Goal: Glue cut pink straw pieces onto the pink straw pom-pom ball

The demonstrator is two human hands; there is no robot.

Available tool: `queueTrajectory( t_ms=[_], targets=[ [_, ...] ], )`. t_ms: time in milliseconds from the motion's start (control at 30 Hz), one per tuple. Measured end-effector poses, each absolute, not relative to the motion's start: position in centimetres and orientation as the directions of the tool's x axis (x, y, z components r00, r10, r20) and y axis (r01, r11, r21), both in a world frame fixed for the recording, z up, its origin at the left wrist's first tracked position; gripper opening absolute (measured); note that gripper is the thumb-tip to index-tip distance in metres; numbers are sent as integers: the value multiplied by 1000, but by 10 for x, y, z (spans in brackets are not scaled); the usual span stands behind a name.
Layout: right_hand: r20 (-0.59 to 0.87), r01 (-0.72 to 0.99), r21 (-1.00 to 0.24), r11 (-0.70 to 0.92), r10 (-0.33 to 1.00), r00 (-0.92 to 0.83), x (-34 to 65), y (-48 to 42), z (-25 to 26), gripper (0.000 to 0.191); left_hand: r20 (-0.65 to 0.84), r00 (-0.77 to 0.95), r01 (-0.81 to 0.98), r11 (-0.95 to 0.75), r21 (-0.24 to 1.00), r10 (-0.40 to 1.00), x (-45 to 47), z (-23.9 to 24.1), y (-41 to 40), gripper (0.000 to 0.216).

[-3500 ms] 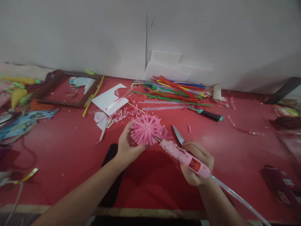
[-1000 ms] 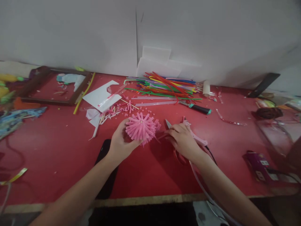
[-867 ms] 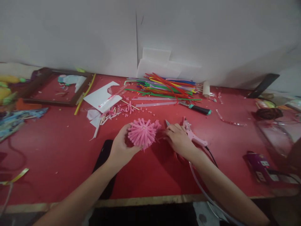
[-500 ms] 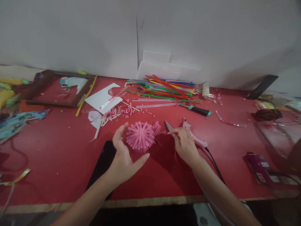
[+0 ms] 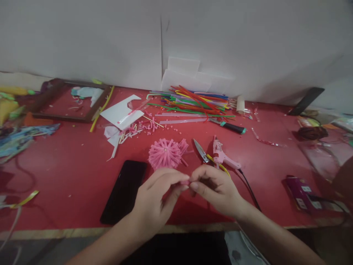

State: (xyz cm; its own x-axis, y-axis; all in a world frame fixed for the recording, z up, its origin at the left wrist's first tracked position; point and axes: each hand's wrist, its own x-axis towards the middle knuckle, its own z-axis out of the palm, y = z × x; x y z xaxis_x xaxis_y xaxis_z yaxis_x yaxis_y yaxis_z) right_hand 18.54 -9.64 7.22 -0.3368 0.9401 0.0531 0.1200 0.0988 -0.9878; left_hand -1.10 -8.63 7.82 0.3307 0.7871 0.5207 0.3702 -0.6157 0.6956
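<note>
My left hand [image 5: 157,200] and my right hand [image 5: 213,189] meet near the table's front edge, both pinching a small pink straw piece [image 5: 185,182] between their fingertips. Just beyond them a pink spiky straw ball [image 5: 165,154] rests on the red table [image 5: 68,162], untouched. Scissors [image 5: 201,151] with yellow handles and a pink glue gun [image 5: 223,156] with a black cord lie to the right of the ball. A black phone [image 5: 124,190] lies flat to the left of my left hand.
A pile of coloured straws [image 5: 193,103] and a black-handled tool [image 5: 230,127] lie at the back. White card [image 5: 121,112], pink straw cuttings [image 5: 143,129] and a brown frame [image 5: 66,101] sit back left. A purple power strip [image 5: 302,189] is at right.
The glue gun was put down on the table. My left hand let go of the pink ball. Both hands drew back toward me and closed on a small pink straw piece.
</note>
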Motion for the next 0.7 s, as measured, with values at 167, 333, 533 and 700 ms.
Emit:
queueTrajectory(
  t_ms=[167, 333, 533, 700],
  targets=[
    [19, -59, -998, 2, 953, -303, 180, -95, 69, 12, 468, 291, 396, -551, 735, 834, -16, 72, -86, 13],
    [221, -31, -974, 222, 927, -304, 175, -96, 54, 9, 377, 276, 398, -462, 792, 884, -21, 65, -91, 9],
    [370, -16, -923, 385, 874, -315, 171, -91, 33, 9, 390, 350, 379, -509, 773, 852, -25, 61, -90, 11],
    [363, -82, -928, 362, 839, -405, 172, -88, 45, 12, 394, 530, 229, -574, 786, 751, -34, 72, -84, 14]
  ],
)
